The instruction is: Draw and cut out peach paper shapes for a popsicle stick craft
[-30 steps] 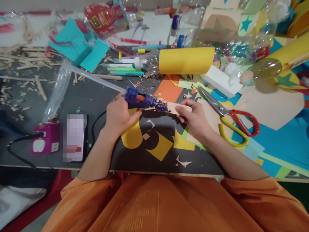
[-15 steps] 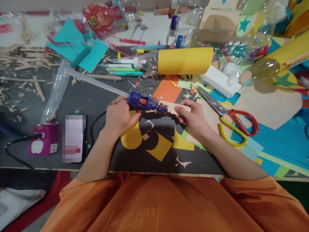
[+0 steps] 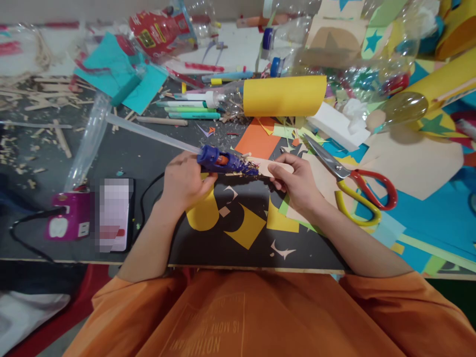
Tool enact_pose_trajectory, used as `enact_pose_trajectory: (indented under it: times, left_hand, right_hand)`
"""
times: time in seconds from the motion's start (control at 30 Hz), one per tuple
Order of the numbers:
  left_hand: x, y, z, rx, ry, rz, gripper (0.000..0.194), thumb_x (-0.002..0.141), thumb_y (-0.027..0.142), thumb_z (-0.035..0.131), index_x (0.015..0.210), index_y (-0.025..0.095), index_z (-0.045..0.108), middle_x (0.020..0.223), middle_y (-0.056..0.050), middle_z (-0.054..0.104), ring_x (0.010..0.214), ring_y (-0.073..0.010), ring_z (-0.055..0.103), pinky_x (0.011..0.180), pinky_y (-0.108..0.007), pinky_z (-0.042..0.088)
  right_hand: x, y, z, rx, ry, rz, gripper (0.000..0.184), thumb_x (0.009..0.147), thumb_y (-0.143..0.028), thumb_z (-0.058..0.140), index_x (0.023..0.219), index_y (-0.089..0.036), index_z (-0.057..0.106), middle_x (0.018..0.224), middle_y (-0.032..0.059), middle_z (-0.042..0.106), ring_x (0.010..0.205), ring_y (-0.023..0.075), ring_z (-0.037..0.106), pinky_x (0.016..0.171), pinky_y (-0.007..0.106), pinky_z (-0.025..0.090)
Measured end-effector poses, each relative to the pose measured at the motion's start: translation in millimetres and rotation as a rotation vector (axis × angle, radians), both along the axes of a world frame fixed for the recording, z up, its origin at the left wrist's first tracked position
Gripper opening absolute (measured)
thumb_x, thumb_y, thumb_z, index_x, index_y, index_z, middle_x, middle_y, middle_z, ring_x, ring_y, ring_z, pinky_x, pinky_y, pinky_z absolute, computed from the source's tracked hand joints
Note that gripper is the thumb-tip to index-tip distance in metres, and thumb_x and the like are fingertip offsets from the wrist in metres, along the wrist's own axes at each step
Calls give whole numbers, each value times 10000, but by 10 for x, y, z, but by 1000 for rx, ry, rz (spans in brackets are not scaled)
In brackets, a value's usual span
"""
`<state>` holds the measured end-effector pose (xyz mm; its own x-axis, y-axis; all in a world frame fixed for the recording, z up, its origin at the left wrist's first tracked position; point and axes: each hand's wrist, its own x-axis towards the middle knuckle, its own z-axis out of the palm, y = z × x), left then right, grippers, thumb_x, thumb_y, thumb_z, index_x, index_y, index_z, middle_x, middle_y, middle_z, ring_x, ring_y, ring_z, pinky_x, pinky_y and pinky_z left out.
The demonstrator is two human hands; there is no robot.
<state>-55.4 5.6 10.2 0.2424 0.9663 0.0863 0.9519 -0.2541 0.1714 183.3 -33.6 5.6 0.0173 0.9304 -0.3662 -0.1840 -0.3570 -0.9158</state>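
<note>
My left hand (image 3: 185, 179) is closed around a blue glue gun (image 3: 226, 161), whose nozzle end is crusted with small wood bits and points right. A long translucent glue stick (image 3: 156, 133) sticks out of its back. My right hand (image 3: 293, 177) pinches a strip of pale peach paper (image 3: 266, 166) between thumb and fingers. The glue gun's tip overlaps the left end of this strip; whether they touch, I cannot tell. Below the hands lie a rounded yellow paper piece (image 3: 204, 210) and a yellow offcut (image 3: 246, 227).
Scissors (image 3: 345, 173) with red and yellow handles lie open right of my right hand. A phone (image 3: 114, 213) and a purple power adapter (image 3: 67, 216) are at the left, with a black cable. Behind stand a bottle with yellow paper (image 3: 284, 95), markers (image 3: 193, 109) and a white box (image 3: 336, 126).
Hardly anything differs. The view has shifted very slightly; both hands keep the glue gun and the paper strip in nearly the same place.
</note>
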Motion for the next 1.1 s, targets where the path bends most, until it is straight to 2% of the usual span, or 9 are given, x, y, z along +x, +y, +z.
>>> enact_pose_trajectory:
  times: [0.13, 0.33, 0.5, 0.8, 0.93, 1.1]
  left_hand:
    - [-3, -5, -5, 18, 12, -10, 372, 726, 461, 531, 902, 148, 628, 787, -133, 670, 812, -338, 658, 727, -464, 522]
    - [-33, -19, -40, 14, -41, -17, 379, 749, 421, 524, 1005, 157, 614, 892, -137, 687, 884, -333, 664, 783, -461, 512]
    - [-48, -15, -40, 40, -40, -23, 356, 745, 439, 542, 983, 186, 620, 880, -118, 697, 878, -319, 669, 789, -441, 515]
    - [-29, -22, -16, -60, -48, 17, 409, 764, 430, 542, 1047, 143, 612, 970, -174, 676, 983, -386, 635, 894, -540, 471]
    - [-49, -17, -27, -60, -63, 26, 388, 767, 408, 568, 1071, 170, 605, 925, -135, 667, 1016, -372, 629, 933, -531, 455]
    - [19, -6, 55, -133, -10, 71, 314, 762, 383, 591, 1001, 180, 613, 949, -135, 664, 1044, -364, 623, 944, -505, 458]
  right_hand:
    - [0, 3, -13, 11, -1, 2, 209, 745, -304, 697, 655, -203, 538, 458, -81, 476, 388, 58, 418, 383, 192, 291]
    - [9, 2, -17, 10, -10, 14, 211, 745, -310, 700, 659, -207, 537, 447, -85, 461, 385, 62, 421, 378, 194, 273]
    - [11, -1, -10, 15, -33, 18, 217, 743, -325, 698, 655, -208, 538, 442, -83, 458, 387, 64, 422, 378, 195, 264]
    - [9, -3, -18, 44, -32, 33, 217, 749, -306, 703, 648, -196, 547, 470, -74, 513, 380, 49, 426, 370, 184, 264]
    - [6, -4, -34, 49, -55, 39, 231, 737, -326, 708, 641, -198, 542, 475, -67, 522, 381, 54, 427, 370, 191, 271]
    - [7, -8, -48, 59, -58, 49, 249, 740, -348, 715, 640, -203, 540, 481, -63, 531, 386, 57, 429, 386, 202, 292]
